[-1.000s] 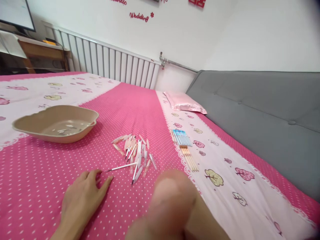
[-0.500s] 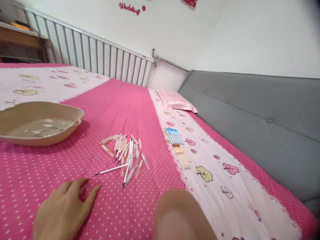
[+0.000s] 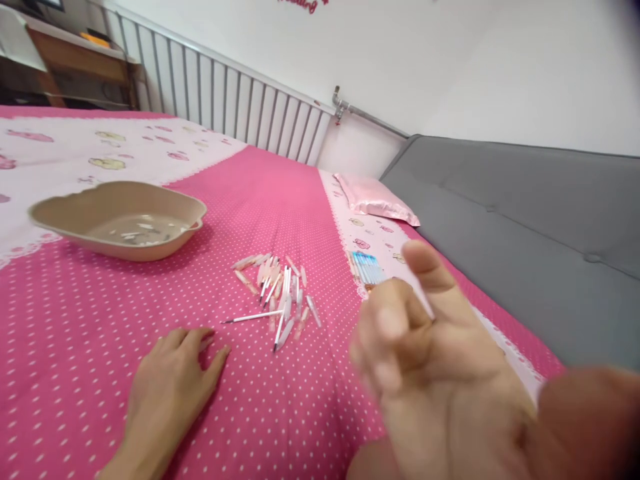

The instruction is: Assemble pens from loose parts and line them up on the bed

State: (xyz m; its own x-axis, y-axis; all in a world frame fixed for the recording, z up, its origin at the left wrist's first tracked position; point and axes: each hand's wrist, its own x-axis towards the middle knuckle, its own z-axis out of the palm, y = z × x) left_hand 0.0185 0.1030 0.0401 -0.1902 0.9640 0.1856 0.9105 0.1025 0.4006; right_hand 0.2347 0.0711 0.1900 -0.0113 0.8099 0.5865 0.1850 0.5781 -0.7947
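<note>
My left hand (image 3: 173, 377) rests palm down on the pink dotted bedspread, its fingers loosely bent and apart. Just beyond its fingertips lies a loose pile of pen parts: white refills (image 3: 277, 333) with dark tips and pinkish clear grips (image 3: 313, 311). Close to the camera, my right hand (image 3: 420, 340) is raised, palm turned up. Its fingers curl inward while the thumb stands apart; I see nothing held, though blur softens the fingers. Behind it, partly covered, lies a row of blue-topped pen barrels (image 3: 367, 268).
A beige basin (image 3: 120, 250) with small white pieces inside stands on the bed at left. A pink pillow (image 3: 375, 199) lies against the grey padded headboard (image 3: 500, 180). My bent leg (image 3: 373, 460) shows at the bottom. A wooden desk (image 3: 80, 57) stands far left.
My right hand has come up into view from below, covering part of the pen rows. The view has swung slightly left; my left hand stays on the bedspread.
</note>
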